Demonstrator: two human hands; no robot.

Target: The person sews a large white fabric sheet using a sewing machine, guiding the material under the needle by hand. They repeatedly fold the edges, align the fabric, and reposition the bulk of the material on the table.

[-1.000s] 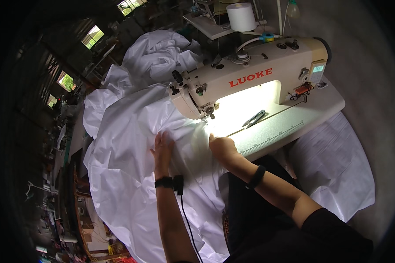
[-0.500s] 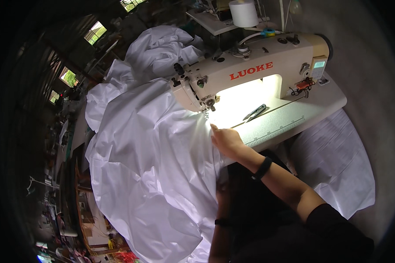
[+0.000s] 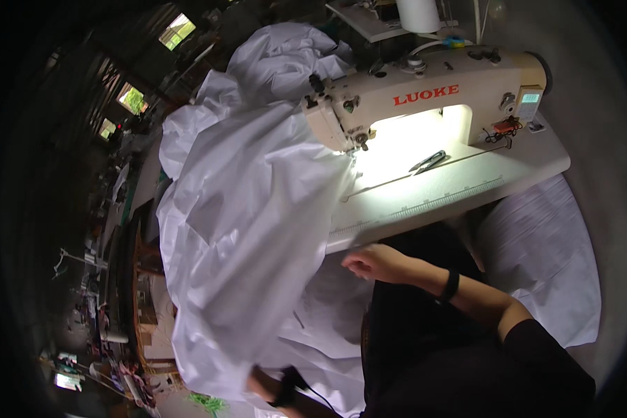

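Observation:
A large white sheet of smooth fabric [image 3: 247, 209] drapes over the left side of the sewing machine [image 3: 425, 94]. Its gathered edge runs up to the needle area [image 3: 354, 157]. Low on the fabric is my left hand [image 3: 259, 382], its fingers hidden in the folds and blurred. My right hand [image 3: 377, 263] hovers just below the front edge of the machine bed [image 3: 425, 205], apart from the fabric. Its fingers are curled in, with nothing visible in them. Thread snips [image 3: 428, 162] lie on the lit bed under the machine arm.
More white fabric [image 3: 543, 258] hangs at the right below the bed. A white thread cone [image 3: 418, 15] stands behind the machine. A small control panel [image 3: 529, 101] sits on its right end. Cluttered shelving [image 3: 150, 306] lines the left side.
My right hand has left the fabric by the needle and dropped below the bed edge. My left hand has swung down and left, and the fabric's near edge has shifted left. The view has shifted slightly.

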